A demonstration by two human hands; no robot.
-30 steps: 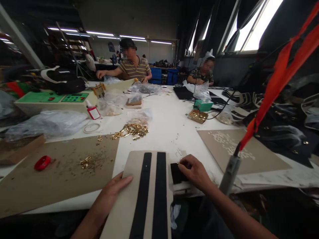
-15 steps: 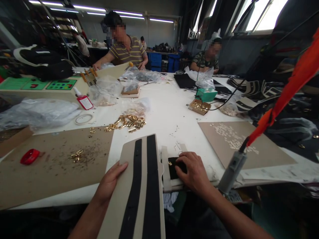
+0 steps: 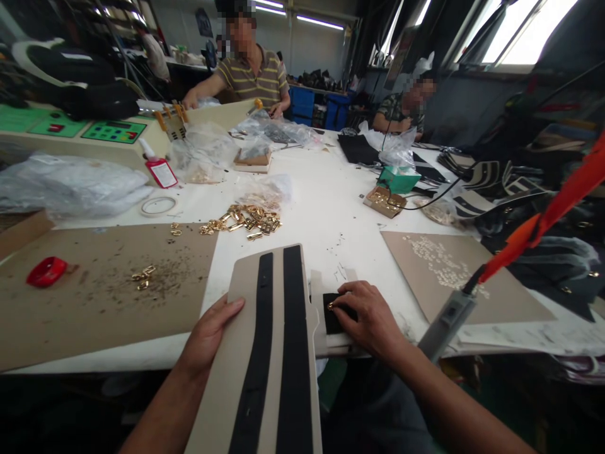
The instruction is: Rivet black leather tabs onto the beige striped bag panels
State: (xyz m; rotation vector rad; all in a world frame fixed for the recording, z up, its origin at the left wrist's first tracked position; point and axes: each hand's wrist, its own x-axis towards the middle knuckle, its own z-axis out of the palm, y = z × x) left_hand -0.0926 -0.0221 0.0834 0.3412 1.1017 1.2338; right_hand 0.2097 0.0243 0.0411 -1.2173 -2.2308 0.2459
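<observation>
A beige panel with two black stripes (image 3: 246, 328) stands tilted in front of me. My left hand (image 3: 210, 331) grips its left edge, the thumb lying on the face and the other fingers hidden behind. On the table's front edge, just right of the panel, lies a small black pad (image 3: 334, 323) between pale strips. Over that pad is my right hand (image 3: 368, 315), thumb and forefinger pinched at a small gold metal piece (image 3: 330, 306). Its exact shape is too small to make out.
Gold metal fittings (image 3: 250, 219) lie heaped beyond the panel. On the left cardboard sheet (image 3: 104, 321) is a red tape roll (image 3: 46, 272). Small pale rings (image 3: 435, 261) cover the right sheet. A grey tool with an orange wrap (image 3: 447, 325) hangs at right. Two co-workers sit across.
My right fingertips have closed in on the small gold piece, which lay apart from them on the black pad. The panel stays in my left hand; the whole view has shifted slightly.
</observation>
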